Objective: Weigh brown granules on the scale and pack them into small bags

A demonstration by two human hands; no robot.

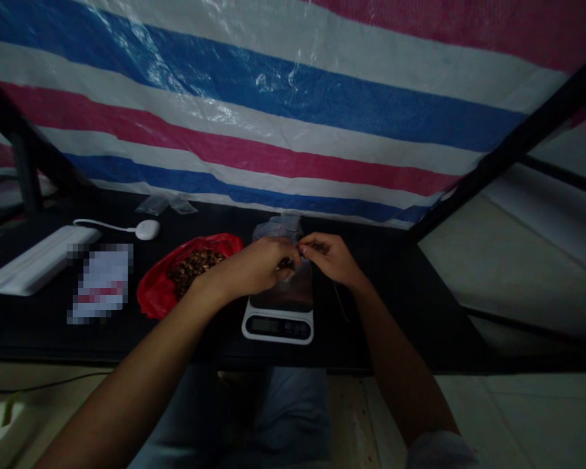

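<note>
Over a white kitchen scale (278,331) with a metal plate, my two hands meet at the fingertips. My left hand (268,264) is closed, fingers curled, with dark brown bits (286,263) showing beneath them. My right hand (333,259) is closed too, thumb against the fingers, and small brown pieces (319,247) show at its grip. Whether a thin clear bag surrounds these pieces I cannot tell. Just behind the hands lie clear plastic bags (279,227). Left of the scale, an open red plastic bag (152,290) holds many small brown dried pieces (195,268), partly hidden by my left forearm.
A white power strip (39,259) and a white round-ended cable (148,229) lie at the left of the black table (395,326). Beside them is a blurred-out packet (102,280). More clear bags (163,204) rest at the back, before a striped plastic sheet (273,117).
</note>
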